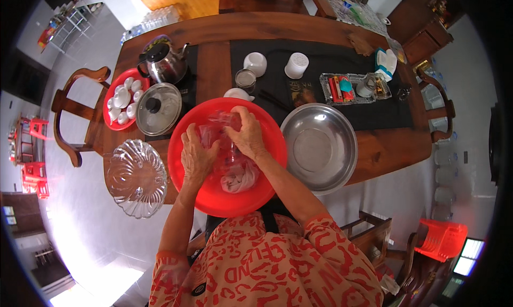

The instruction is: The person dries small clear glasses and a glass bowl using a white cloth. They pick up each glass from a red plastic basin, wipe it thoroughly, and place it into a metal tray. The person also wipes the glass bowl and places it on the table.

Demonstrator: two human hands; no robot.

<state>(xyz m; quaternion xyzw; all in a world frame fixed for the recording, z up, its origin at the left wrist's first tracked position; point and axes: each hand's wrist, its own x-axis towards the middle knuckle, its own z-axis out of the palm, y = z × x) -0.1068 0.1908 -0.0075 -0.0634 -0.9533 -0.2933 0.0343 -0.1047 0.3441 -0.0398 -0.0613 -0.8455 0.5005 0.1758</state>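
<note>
Cradling clear drinking glass [207,136] between spread thumb and fingers of left hand [199,156], inside round red plastic basin [184,192] — curving right hand [248,137] over more glassware [221,117] just beside, not showing clearly whether gripping. Working above crumpled whitish cloth [239,178] in same basin. Having scalloped glass dish [137,179] at left, stainless-steel bowl [319,149] at right — facing metal kettle [166,67] beyond.

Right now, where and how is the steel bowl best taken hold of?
Probably pinch the steel bowl by its right rim, coming from the right: the round bowl sits mouth-up with that edge open, while the red basin crowds its left.
</note>
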